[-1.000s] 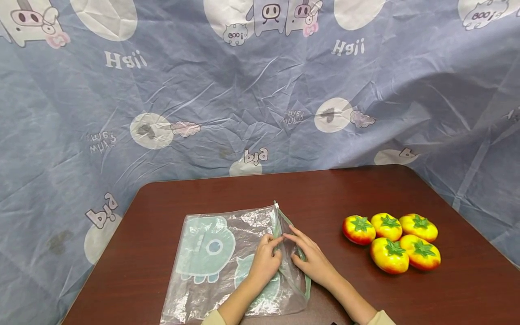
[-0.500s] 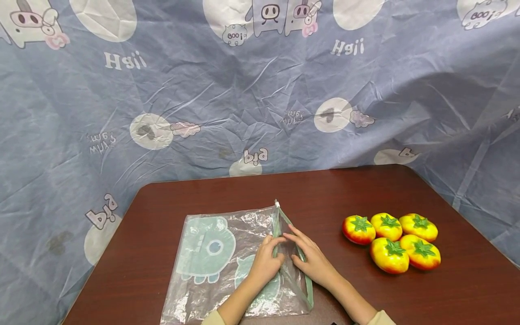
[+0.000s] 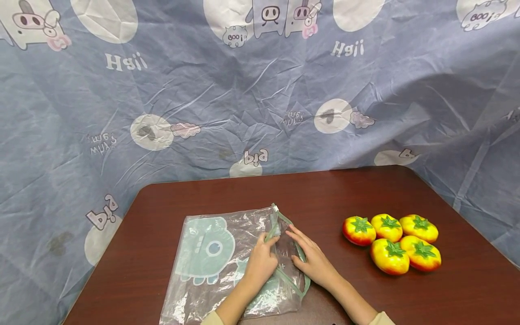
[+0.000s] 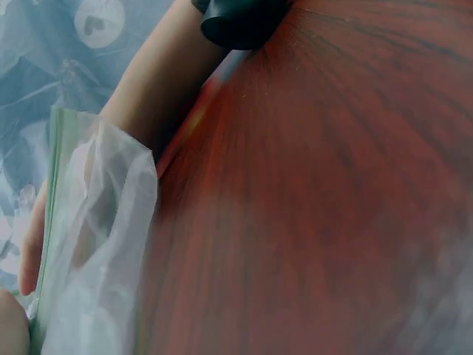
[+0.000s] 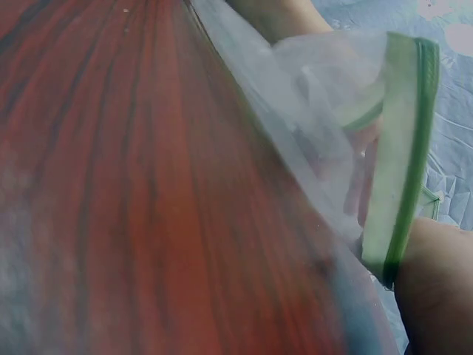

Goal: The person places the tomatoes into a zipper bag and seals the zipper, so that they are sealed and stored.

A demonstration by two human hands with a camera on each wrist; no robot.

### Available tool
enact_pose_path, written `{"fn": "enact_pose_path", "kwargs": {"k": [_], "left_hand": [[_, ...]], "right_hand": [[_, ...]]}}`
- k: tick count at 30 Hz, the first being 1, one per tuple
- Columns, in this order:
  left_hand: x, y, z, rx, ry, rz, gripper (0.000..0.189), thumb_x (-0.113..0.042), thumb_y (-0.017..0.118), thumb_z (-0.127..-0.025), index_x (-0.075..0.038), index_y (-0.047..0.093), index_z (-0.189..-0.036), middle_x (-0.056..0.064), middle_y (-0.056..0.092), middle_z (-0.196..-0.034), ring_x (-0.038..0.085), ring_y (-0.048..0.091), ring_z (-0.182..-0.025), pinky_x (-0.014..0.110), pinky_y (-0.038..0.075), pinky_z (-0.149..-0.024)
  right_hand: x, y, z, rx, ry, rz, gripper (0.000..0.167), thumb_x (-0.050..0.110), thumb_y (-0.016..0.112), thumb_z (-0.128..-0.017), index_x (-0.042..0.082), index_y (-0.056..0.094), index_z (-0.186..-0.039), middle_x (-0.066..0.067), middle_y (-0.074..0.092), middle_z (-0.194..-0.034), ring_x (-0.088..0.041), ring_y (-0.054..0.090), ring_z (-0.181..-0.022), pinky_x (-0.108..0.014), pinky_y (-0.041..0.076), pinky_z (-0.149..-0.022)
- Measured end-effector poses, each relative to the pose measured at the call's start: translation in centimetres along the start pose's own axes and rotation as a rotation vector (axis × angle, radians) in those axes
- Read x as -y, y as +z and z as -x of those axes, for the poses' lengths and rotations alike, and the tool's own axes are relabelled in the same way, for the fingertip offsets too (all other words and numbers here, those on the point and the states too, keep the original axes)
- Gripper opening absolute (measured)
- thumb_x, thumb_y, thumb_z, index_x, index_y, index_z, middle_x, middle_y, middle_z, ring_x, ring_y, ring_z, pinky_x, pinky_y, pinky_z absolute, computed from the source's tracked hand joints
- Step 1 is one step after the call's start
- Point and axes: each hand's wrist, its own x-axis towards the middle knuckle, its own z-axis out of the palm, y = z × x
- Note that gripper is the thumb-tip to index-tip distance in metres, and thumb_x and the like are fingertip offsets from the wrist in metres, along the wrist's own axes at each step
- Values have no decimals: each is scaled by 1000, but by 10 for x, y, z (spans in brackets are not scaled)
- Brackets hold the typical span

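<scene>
A clear zip bag (image 3: 252, 289) with pale green cartoon prints lies on the table, its green-edged mouth toward the right and spread apart. A white slider (image 3: 275, 208) sits at the mouth's far corner. My left hand (image 3: 260, 262) grips the upper green edge, forefinger bent over it, and folds it back leftward. On the opposite edge rests my right hand (image 3: 312, 257), fingers fairly straight and thumb held apart within the opening. In the left wrist view the raised bag wall (image 4: 111, 222) partly covers the right arm. The right wrist view shows the green zip strip (image 5: 403, 155) close up.
Several yellow-red toy persimmons (image 3: 389, 256) with green leaf tops are clustered right of my right hand. A dark red-brown wooden table (image 3: 227, 194) carries everything. Behind it hangs a wrinkled blue cloth (image 3: 227, 90) with cartoon prints.
My left hand has shifted slightly left, pulling the upper edge back, and the bag's mouth has widened. The right hand has barely moved; the persimmons stay put.
</scene>
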Motion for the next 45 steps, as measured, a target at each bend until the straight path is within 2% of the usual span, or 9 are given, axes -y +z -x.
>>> {"fn": "enact_pose_path", "kwargs": {"k": [3,7,12,14,18,25,30,35,45], "left_hand": [[3,-1,-2,-23,-33,113,49,15,40,-66,2,65,-106,20,56,-117,28,62,-86,25,53,-63],[7,1,-5,-76,-79,293,45,16,40,-69,-1,68,-100,16,60,-112,32,57,-107,27,52,-77],[6,0,-7,-125,-97,384,47,16,41,-69,-3,68,-101,12,61,-108,26,57,-98,18,47,-65],[4,-1,-7,-128,-110,394,47,14,42,-68,-5,68,-102,9,61,-105,19,55,-92,18,45,-68],[-1,-5,-7,-113,-137,430,44,5,47,-69,-6,67,-106,4,57,-99,7,45,-71,17,39,-60],[-2,-8,-4,-25,-41,330,42,-9,64,-76,-2,59,-117,7,45,-100,1,35,-59,14,35,-51],[-1,-9,-4,23,-61,285,53,6,53,-68,-6,58,-119,6,45,-102,2,35,-55,15,36,-48],[-2,-11,-5,-9,-60,241,55,4,50,-66,-9,59,-119,5,50,-110,1,35,-51,16,36,-47],[-10,-32,-8,-87,-35,270,47,2,48,-68,-7,64,-111,9,57,-120,-1,28,-42,14,30,-39]], "right_hand": [[0,1,0,-8,-10,17,64,1,67,-72,11,46,-132,-8,38,-143,-31,41,-126,-56,38,-95],[0,2,0,-14,-17,35,63,-4,66,-73,8,46,-131,-10,37,-143,-32,41,-127,-54,38,-96],[-1,1,0,-10,-2,26,62,-8,64,-74,6,46,-132,-12,36,-144,-33,39,-128,-54,37,-97],[-1,1,0,-4,6,16,61,-8,63,-75,5,45,-132,-12,36,-144,-33,38,-128,-54,36,-98],[-2,0,-1,3,18,-4,63,-9,64,-75,5,44,-133,-11,35,-144,-33,37,-129,-53,36,-98],[-6,0,-1,14,70,-41,62,-5,63,-76,7,42,-134,-9,35,-145,-32,36,-130,-53,35,-99],[-7,0,1,46,134,-13,65,23,66,-81,13,37,-138,-7,33,-147,-33,34,-131,-57,31,-101],[-7,1,3,90,145,134,83,48,67,-73,17,32,-141,-3,31,-148,-31,30,-134,-56,23,-105],[-8,0,5,138,144,225,87,52,68,-71,24,28,-143,2,25,-150,-26,28,-136,-51,18,-108]]}}
